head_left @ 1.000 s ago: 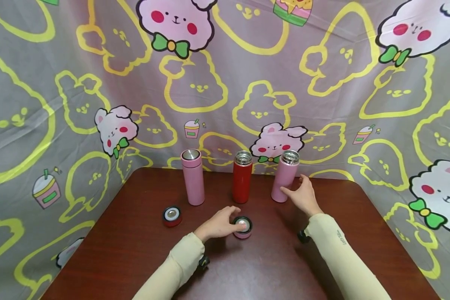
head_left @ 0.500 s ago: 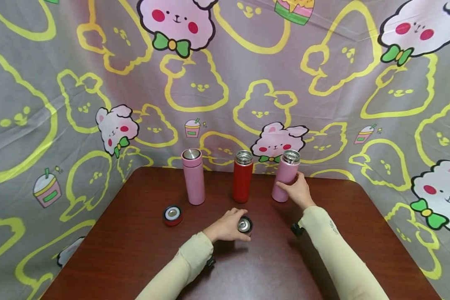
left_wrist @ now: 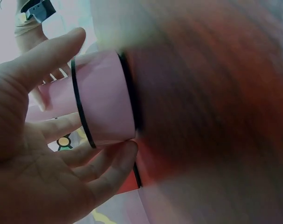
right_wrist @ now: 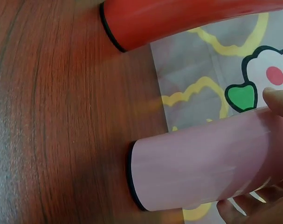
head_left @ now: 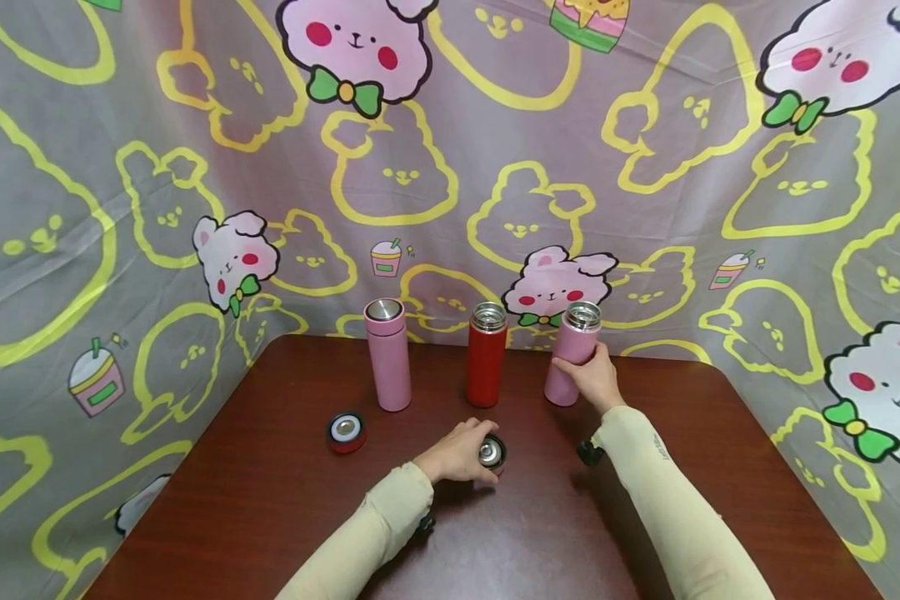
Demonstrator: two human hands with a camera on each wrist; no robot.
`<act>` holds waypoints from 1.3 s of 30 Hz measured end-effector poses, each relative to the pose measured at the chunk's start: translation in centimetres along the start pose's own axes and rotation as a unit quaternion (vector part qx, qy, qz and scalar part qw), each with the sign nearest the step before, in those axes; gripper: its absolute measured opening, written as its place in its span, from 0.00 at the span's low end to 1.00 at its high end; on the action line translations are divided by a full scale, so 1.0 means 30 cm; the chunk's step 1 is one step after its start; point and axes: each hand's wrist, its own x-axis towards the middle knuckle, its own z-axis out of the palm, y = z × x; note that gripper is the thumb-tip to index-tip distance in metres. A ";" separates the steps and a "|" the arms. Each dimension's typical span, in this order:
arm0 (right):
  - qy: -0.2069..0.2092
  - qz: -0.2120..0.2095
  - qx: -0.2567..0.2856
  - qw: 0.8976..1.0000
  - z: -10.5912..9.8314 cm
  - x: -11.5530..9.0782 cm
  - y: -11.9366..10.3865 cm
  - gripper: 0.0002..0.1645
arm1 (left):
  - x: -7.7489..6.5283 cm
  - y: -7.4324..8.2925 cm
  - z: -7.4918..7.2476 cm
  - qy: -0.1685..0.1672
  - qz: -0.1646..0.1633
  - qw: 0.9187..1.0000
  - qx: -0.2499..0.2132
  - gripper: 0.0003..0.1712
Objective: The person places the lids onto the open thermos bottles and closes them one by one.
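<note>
Pink lid (head_left: 491,452), frame centre: left hand (head_left: 457,452) curls fingers round it. Right hand (head_left: 598,377) grips uncapped bottle (head_left: 562,385); best steadied upright.

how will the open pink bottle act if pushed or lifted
If the right hand let go, the open pink bottle would probably tip under a high push, being tall and narrow. Lying down, its round body would likely roll. Its smooth wall may be slippery.
</note>
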 end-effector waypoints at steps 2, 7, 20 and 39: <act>0.001 0.005 0.006 1.000 0.004 0.003 0.000 0.53 | 0.001 -0.001 0.001 -0.001 0.000 1.000 0.002 0.44; 0.009 0.007 0.018 1.000 0.011 0.006 0.000 0.50 | 0.003 -0.007 0.003 -0.004 -0.005 1.000 0.005 0.44; 0.021 -0.003 0.021 1.000 0.018 -0.008 0.012 0.47 | -0.003 0.000 0.016 -0.010 0.008 1.000 0.026 0.41; 0.036 -0.066 -0.032 0.997 -0.018 -0.117 0.005 0.46 | -0.031 -0.011 -0.065 0.038 0.005 0.998 -0.055 0.37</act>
